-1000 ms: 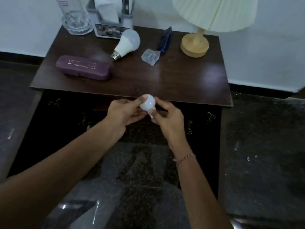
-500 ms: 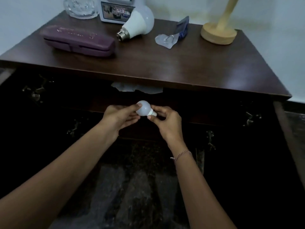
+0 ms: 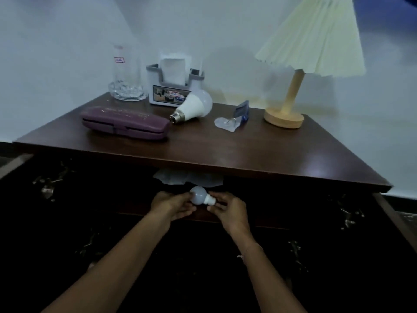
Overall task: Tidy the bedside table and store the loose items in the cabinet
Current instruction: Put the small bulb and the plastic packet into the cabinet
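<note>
A small white bulb (image 3: pixel 199 198) is held between both hands in front of the dark open cabinet (image 3: pixel 293 211), just below the tabletop edge. My left hand (image 3: pixel 172 205) holds its round end and my right hand (image 3: pixel 230 211) pinches its base. On the dark wooden bedside table (image 3: pixel 259 152) lie a purple glasses case (image 3: pixel 125 124), a larger white bulb (image 3: pixel 194 107), a clear plastic hook (image 3: pixel 226 123) and a small blue packet (image 3: pixel 242 110).
At the back of the table stand a tall glass (image 3: pixel 126 75), a tissue holder (image 3: pixel 173 86) and a lamp (image 3: pixel 293 102) with a pleated shade. White crumpled paper (image 3: pixel 188 178) shows under the tabletop. Metal hinges (image 3: pixel 48 185) glint on both opened doors.
The view has dropped lower and tilted up, so the wall and the whole lamp show. Both hands keep hold of the small bulb and have moved forward toward the cabinet opening.
</note>
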A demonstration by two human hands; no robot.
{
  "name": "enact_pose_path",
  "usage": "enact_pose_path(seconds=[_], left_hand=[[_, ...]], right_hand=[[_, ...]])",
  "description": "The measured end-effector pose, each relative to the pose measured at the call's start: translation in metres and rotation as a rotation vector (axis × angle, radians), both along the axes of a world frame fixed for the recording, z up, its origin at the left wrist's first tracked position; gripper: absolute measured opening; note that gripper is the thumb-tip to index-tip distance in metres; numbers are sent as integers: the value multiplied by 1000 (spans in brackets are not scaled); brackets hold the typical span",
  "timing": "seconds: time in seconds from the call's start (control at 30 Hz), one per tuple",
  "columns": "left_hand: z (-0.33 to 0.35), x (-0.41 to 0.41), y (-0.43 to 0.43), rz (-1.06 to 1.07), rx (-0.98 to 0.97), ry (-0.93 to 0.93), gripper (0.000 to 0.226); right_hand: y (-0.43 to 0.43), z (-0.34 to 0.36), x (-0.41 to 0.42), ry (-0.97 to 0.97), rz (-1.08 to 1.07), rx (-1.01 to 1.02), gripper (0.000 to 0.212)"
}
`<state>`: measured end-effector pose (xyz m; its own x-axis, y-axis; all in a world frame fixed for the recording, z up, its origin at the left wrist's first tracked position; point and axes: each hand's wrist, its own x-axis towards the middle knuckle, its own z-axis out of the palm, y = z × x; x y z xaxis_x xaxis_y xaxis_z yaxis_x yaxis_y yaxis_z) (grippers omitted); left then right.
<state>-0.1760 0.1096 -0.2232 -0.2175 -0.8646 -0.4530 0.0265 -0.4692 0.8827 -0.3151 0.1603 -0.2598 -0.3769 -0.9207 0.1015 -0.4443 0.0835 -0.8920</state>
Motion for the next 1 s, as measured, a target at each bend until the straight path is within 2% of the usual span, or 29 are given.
enact_pose_path(seconds=[0.27, 0.37, 0.47, 0.6, 0.77, 0.87, 1.0], left_hand=[[-8, 3, -3, 17, 3, 3, 22], [-4, 2, -1, 52, 17, -15, 27], [6, 1, 2, 46, 75, -42, 33], [26, 4, 10, -69, 88, -102, 46], [36, 9, 14, -138, 84, -199, 54], [30, 6, 8, -183, 88, -169, 59], [23, 5, -4, -204, 80, -139, 68]], right_hand=[[-6, -4, -6, -200, -7, 9, 57], [-5, 1, -8, -226, 1, 86, 60], [-4, 11, -9, -178, 16, 188, 62], [0, 28, -9, -68, -13, 271, 58], [8, 39, -4, -56, -59, 369, 57], [5, 31, -4, -56, -72, 376, 59], [2, 27, -8, 37, -41, 404, 58]])
